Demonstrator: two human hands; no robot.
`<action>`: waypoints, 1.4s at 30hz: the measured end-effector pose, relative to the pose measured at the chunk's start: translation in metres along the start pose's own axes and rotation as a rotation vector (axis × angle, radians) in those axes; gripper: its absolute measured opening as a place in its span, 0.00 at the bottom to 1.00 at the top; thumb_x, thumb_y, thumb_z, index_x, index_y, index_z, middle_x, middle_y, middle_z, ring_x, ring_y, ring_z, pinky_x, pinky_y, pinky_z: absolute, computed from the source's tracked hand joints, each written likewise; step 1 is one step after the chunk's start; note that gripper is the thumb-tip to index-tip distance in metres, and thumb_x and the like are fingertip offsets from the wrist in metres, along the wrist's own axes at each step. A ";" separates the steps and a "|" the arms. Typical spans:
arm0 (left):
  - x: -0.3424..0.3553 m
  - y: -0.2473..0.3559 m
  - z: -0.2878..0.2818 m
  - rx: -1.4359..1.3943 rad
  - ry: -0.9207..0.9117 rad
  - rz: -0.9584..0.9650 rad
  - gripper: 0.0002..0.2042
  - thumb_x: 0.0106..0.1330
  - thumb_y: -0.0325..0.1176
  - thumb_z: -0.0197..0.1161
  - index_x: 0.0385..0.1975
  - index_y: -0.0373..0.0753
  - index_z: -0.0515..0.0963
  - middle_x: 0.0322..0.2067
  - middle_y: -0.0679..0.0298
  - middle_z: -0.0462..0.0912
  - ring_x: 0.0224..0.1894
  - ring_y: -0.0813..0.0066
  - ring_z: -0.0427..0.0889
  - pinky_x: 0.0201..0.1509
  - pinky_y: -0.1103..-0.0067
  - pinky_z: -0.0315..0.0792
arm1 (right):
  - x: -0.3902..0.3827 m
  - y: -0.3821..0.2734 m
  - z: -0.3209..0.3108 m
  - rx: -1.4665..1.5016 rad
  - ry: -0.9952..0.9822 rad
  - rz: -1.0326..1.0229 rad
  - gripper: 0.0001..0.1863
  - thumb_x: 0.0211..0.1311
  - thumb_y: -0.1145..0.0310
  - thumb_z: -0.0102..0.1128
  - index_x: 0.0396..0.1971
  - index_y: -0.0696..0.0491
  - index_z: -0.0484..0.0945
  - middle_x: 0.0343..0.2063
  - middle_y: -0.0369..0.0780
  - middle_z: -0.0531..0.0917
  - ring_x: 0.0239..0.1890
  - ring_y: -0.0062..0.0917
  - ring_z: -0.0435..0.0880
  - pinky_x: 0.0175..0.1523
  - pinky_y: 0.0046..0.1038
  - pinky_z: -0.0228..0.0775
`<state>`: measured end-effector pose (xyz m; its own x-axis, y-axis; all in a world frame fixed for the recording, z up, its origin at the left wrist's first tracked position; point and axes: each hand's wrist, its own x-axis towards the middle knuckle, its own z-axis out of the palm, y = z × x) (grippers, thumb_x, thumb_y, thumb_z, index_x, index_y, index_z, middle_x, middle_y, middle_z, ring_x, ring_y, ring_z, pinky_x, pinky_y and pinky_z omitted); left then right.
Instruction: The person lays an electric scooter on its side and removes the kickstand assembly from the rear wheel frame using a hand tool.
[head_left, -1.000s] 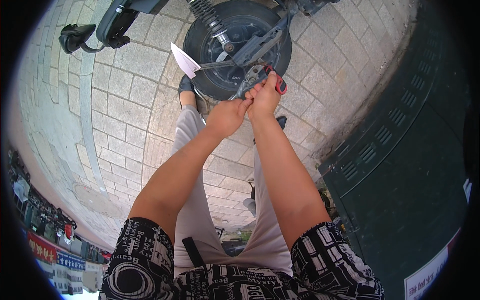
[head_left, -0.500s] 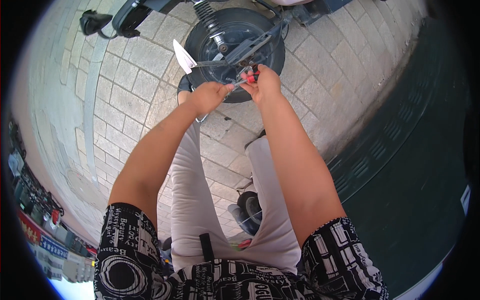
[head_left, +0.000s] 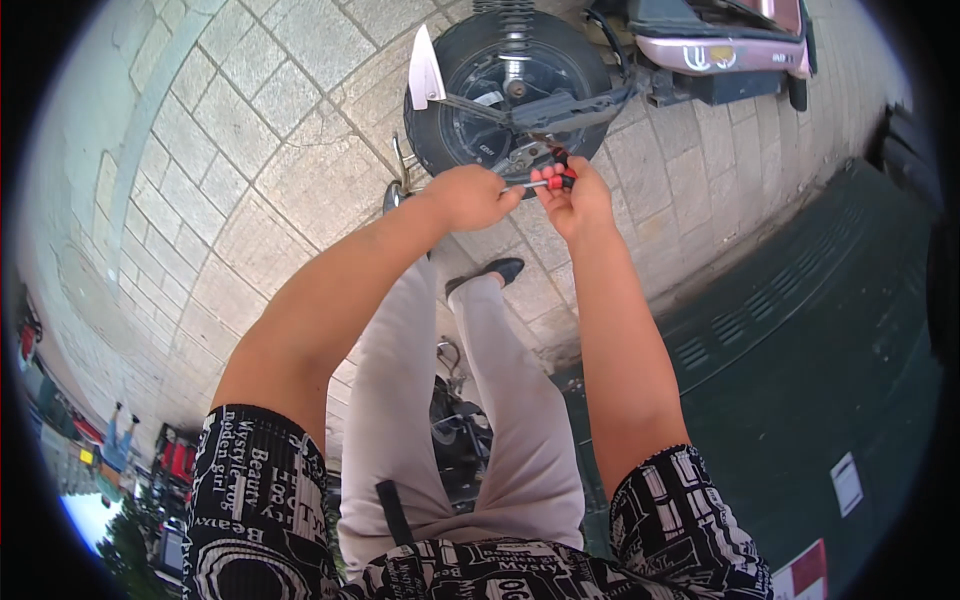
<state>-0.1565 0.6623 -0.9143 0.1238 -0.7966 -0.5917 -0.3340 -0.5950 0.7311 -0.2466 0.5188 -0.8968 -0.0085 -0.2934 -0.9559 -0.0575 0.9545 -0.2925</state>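
My right hand (head_left: 580,203) is closed around the red-and-black handle of a screwdriver (head_left: 561,181), its metal shaft pointing left. A second dark tip with some red sticks up above the fingers, and I cannot make out whether it belongs to another tool. My left hand (head_left: 468,196) is closed, thumb and fingers at the far end of the shaft, so the screwdriver's tip is hidden. Both hands are in front of the lower edge of a scooter's black rear wheel (head_left: 440,125). A metal bracket (head_left: 522,157) by the wheel hub lies just beyond the fingers.
Above the wheel is a shock absorber spring (head_left: 516,40); a white pointed fender piece (head_left: 426,70) stands at its left. The scooter's pink body (head_left: 710,55) extends right. Stone paving (head_left: 270,150) surrounds it, with a dark green surface (head_left: 780,400) at right. My black shoe (head_left: 505,270) is below the hands.
The view has shifted, so the wheel sits farther right and more of the pink scooter body shows. Both hands stay together at the screwdriver, which remains in my right hand.
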 end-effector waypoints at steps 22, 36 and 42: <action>0.062 -0.036 -0.026 -0.078 -0.070 -0.174 0.17 0.64 0.43 0.50 0.25 0.35 0.80 0.27 0.50 0.81 0.34 0.50 0.80 0.40 0.61 0.74 | 0.046 -0.015 0.056 -0.113 0.086 -0.061 0.05 0.66 0.71 0.49 0.31 0.56 0.68 0.22 0.36 0.71 0.22 0.21 0.72 0.37 0.33 0.78; 0.077 -0.055 -0.008 -0.092 -0.062 -0.158 0.18 0.65 0.44 0.49 0.26 0.37 0.81 0.27 0.52 0.82 0.34 0.52 0.81 0.40 0.62 0.75 | 0.062 -0.010 0.064 -0.175 0.096 -0.114 0.04 0.64 0.71 0.50 0.33 0.55 0.68 0.22 0.34 0.72 0.22 0.20 0.73 0.34 0.30 0.76; 0.077 -0.061 -0.011 -0.106 -0.026 -0.156 0.19 0.66 0.44 0.48 0.26 0.38 0.81 0.27 0.53 0.82 0.33 0.53 0.81 0.39 0.62 0.74 | 0.064 -0.005 0.072 -0.190 0.095 -0.136 0.04 0.64 0.71 0.50 0.33 0.54 0.68 0.21 0.34 0.72 0.22 0.20 0.74 0.34 0.30 0.76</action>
<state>-0.1162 0.6364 -1.0005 0.1418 -0.6919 -0.7080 -0.2119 -0.7198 0.6610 -0.1750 0.4989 -0.9582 -0.0816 -0.4305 -0.8989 -0.2510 0.8817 -0.3995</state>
